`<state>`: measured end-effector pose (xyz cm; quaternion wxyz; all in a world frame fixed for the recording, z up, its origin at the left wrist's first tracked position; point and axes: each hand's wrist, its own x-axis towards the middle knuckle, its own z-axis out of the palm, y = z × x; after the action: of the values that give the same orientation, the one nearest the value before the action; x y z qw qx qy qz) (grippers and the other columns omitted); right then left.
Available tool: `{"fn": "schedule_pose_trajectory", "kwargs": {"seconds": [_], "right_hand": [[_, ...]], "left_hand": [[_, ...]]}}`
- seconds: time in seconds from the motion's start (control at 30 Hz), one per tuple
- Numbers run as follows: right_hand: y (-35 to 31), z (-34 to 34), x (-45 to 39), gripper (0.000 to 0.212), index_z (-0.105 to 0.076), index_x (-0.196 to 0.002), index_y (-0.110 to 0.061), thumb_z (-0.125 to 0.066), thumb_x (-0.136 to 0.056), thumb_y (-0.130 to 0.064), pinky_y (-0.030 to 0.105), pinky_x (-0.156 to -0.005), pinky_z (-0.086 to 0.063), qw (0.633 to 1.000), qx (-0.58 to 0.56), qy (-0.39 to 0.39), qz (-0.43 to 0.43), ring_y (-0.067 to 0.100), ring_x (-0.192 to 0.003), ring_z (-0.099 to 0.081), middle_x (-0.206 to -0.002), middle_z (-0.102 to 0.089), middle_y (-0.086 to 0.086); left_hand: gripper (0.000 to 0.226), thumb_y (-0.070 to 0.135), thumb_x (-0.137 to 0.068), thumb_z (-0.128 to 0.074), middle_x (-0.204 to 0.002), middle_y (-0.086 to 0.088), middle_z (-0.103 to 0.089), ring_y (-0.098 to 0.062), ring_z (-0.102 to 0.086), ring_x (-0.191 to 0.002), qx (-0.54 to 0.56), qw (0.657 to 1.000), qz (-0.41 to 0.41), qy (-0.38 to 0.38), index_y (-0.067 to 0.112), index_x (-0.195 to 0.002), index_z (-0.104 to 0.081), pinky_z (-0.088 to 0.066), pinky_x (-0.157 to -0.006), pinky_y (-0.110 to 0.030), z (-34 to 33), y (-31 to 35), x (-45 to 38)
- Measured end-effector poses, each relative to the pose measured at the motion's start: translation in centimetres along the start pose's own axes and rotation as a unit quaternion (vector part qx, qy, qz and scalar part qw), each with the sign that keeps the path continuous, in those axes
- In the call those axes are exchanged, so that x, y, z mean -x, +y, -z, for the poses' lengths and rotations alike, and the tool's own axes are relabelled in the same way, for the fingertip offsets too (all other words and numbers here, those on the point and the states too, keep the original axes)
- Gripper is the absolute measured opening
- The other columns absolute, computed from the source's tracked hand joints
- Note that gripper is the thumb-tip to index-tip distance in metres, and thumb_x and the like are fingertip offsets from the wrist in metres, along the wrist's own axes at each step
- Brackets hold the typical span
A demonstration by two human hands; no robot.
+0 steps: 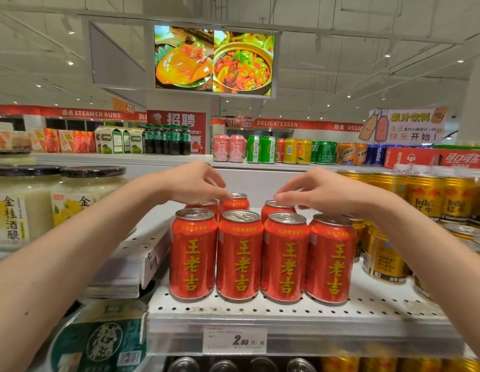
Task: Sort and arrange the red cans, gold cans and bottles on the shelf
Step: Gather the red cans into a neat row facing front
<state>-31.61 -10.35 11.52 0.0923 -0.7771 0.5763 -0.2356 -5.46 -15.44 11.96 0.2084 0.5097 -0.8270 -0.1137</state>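
Four red cans stand in a front row on the white perforated shelf (pixel 273 310), from the leftmost red can (pixel 193 253) to the rightmost red can (pixel 331 261). More red cans stand behind them. My left hand (pixel 196 183) reaches over the back rows, its curled fingertips pinching the rim of a rear red can (pixel 236 202). My right hand (pixel 324 194) curls over another rear red can (pixel 276 210), fingertips on its top. Gold cans (pixel 426 196) fill the shelf to the right, with one gold can (pixel 383 257) beside the red row.
Large jars (pixel 21 208) stand on the left. A green-labelled tub (pixel 104 339) sits lower left. Dark bottle caps (pixel 222 365) show on the shelf below, under a price tag (pixel 234 339). Assorted cans and dark bottles (pixel 166 139) line a far shelf.
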Motion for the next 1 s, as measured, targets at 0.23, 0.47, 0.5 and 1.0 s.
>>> {"fn": "schedule_pose_trajectory", "kwargs": {"seconds": [0.23,0.47,0.5,1.0], "right_hand": [[0.1,-0.7,2.6,0.053,-0.071,-0.113,-0.041,-0.049,-0.08,-0.076,0.02,-0.09,-0.051,0.999,0.005,0.007,0.044,-0.016,-0.101,-0.062,-0.113,-0.07,-0.03],[0.6,-1.4,2.9,0.07,-0.073,-0.116,-0.041,-0.046,-0.07,-0.086,0.031,-0.108,-0.043,0.999,0.011,0.006,0.043,-0.005,-0.124,-0.054,-0.137,-0.058,-0.03],[0.5,-1.4,2.9,0.068,-0.073,-0.115,-0.04,-0.047,-0.071,-0.085,0.029,-0.107,-0.042,0.999,0.009,0.006,0.04,-0.005,-0.125,-0.053,-0.138,-0.057,-0.03],[0.4,-1.7,3.2,0.062,-0.075,-0.105,-0.04,-0.048,-0.07,-0.083,0.026,-0.093,-0.039,0.999,-0.012,0.013,0.034,-0.003,-0.122,-0.054,-0.135,-0.059,-0.03]], "left_hand": [[0.057,0.051,-0.088,-0.068,-0.137,0.0,-0.061,-0.021,-0.059,-0.121,-0.036,0.997,0.022,-0.067,0.022,-0.136,-0.058,-0.048,-0.104,-0.042,-0.7,0.9,-3.4],[0.046,0.049,-0.087,-0.071,-0.124,0.002,-0.068,-0.02,-0.063,-0.111,-0.041,0.997,0.024,-0.064,0.026,-0.126,-0.065,-0.051,-0.102,-0.044,-1.3,0.9,-4.4],[0.045,0.049,-0.086,-0.072,-0.122,0.002,-0.069,-0.02,-0.064,-0.11,-0.037,0.997,0.022,-0.06,0.026,-0.124,-0.066,-0.051,-0.101,-0.044,-1.3,0.9,-4.4],[0.043,0.055,-0.082,-0.072,-0.11,0.011,-0.072,-0.01,-0.067,-0.1,-0.004,0.997,-0.028,-0.065,0.032,-0.118,-0.07,-0.058,-0.091,-0.041,-1.0,1.7,-1.6]]}}
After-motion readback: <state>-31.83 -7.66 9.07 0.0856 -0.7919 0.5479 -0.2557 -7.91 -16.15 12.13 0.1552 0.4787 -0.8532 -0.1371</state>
